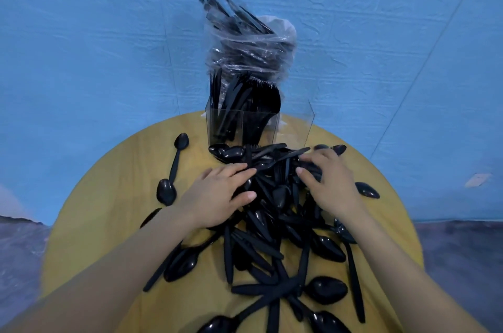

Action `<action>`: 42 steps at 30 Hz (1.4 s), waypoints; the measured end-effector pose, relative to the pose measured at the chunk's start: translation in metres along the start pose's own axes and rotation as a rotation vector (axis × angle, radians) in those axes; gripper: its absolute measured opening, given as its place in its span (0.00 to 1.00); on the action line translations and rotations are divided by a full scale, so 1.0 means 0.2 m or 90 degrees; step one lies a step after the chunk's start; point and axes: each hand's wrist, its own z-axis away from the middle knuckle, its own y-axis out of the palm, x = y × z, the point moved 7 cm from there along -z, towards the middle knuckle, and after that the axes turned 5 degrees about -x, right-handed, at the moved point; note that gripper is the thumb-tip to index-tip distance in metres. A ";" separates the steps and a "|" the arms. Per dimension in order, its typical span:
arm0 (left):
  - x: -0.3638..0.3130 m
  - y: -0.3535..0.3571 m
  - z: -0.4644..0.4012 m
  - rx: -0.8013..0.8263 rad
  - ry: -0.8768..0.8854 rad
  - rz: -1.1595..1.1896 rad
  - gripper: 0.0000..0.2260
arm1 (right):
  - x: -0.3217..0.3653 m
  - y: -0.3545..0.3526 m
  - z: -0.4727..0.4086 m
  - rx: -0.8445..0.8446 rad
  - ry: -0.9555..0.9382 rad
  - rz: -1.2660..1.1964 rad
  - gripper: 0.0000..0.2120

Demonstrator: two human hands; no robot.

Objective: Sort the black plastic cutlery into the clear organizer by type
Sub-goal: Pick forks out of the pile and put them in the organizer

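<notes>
A heap of black plastic cutlery (pixel 272 226), spoons, knives and forks mixed, covers the middle of a round yellow table (pixel 103 223). At the table's far edge stands the clear organizer (pixel 295 125); its left compartments hold upright knives and forks, while the right compartment looks bare. My left hand (pixel 217 193) lies on the heap's far left part, fingers extended over the pieces. My right hand (pixel 330 182) rests on the heap's far right part with its fingers curled down into the cutlery; whether it grips a piece is hidden.
Behind the organizer a clear plastic bag (pixel 250 49) holds more black cutlery. Loose spoons (pixel 174 169) lie to the left of the heap and one (pixel 367 190) to the right. A blue sheet covers the wall behind.
</notes>
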 end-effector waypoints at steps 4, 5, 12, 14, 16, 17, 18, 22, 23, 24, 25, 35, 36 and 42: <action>0.04 -0.03 0.07 -0.014 -0.028 -0.002 0.26 | -0.01 0.07 0.10 0.067 -0.005 0.085 0.18; 0.05 -0.03 0.09 -0.019 -0.034 0.002 0.26 | 0.00 0.09 0.11 0.082 -0.004 0.087 0.18; 0.11 -0.09 0.16 -0.091 -0.090 0.014 0.21 | 0.06 0.15 0.12 0.075 -0.043 0.016 0.14; 0.13 -0.11 0.16 -0.124 -0.119 0.014 0.19 | 0.09 0.12 0.09 0.042 -0.055 -0.018 0.11; 0.15 -0.13 0.15 -0.159 -0.139 0.024 0.18 | 0.12 0.10 0.02 0.008 -0.069 -0.031 0.09; 0.15 -0.13 0.14 -0.178 -0.139 0.030 0.18 | 0.14 0.10 -0.02 -0.002 -0.077 -0.033 0.09; 0.14 -0.14 0.12 -0.194 -0.134 0.037 0.18 | 0.16 0.10 -0.06 -0.005 -0.089 -0.031 0.10; 0.10 -0.12 0.00 -0.196 -0.093 0.045 0.23 | 0.22 0.22 -0.18 0.042 -0.119 0.017 0.15; 0.09 -0.11 -0.04 -0.182 -0.091 0.046 0.25 | 0.22 0.25 -0.20 0.060 -0.118 0.031 0.16; 0.10 -0.09 -0.08 -0.166 -0.100 0.046 0.27 | 0.21 0.28 -0.21 0.078 -0.114 0.052 0.18; 0.11 -0.08 -0.12 -0.147 -0.115 0.044 0.28 | 0.20 0.30 -0.22 0.095 -0.105 0.081 0.19; 0.25 -0.10 -0.23 -0.127 -0.177 0.005 0.23 | 0.14 0.33 -0.18 0.099 -0.078 0.046 0.18; 0.26 -0.10 -0.21 -0.129 -0.180 0.003 0.23 | 0.15 0.33 -0.18 0.096 -0.079 0.025 0.18; 0.36 -0.16 -0.10 -0.176 -0.188 0.019 0.19 | 0.19 0.29 -0.18 0.036 -0.080 -0.049 0.10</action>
